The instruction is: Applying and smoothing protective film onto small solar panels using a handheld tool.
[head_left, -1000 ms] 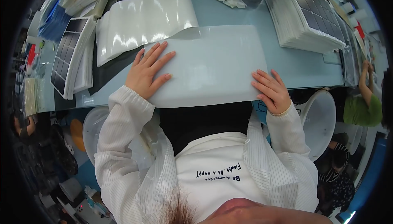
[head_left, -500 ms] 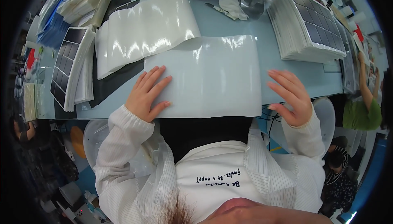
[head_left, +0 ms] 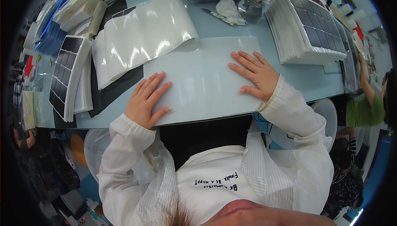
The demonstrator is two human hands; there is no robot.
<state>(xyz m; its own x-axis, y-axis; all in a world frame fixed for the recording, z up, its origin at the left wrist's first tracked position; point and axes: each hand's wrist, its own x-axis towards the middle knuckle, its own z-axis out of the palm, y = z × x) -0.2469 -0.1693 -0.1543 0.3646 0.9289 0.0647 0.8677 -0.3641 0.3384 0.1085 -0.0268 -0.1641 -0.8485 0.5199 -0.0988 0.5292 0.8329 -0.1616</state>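
A translucent white plastic sheet [head_left: 202, 77] lies flat on the table in front of me. My left hand [head_left: 144, 102] rests on its left edge, palm down with the fingers stretched out. On the sheet's right part lies my right hand [head_left: 260, 75], also flat, its fingers spread and pointing left. Neither hand holds anything. Just beyond the sheet, a stack of wavy, glossy white sheets [head_left: 147, 33] reaches close to its upper left edge.
Stacks of panels with dark square cells stand at the left [head_left: 66, 75] and right [head_left: 316, 25]. A glass bottle [head_left: 250, 7], a crumpled white tissue [head_left: 230, 10] and a pointed tool [head_left: 215, 15] lie at the back. Bundled packets [head_left: 78, 11] fill the far left. A person in green [head_left: 364, 110] works at the right.
My right hand has come left from beyond the sheet's right edge and down onto it. The sheet now lies flatter, with fewer bright reflections. My left hand stays at the left edge.
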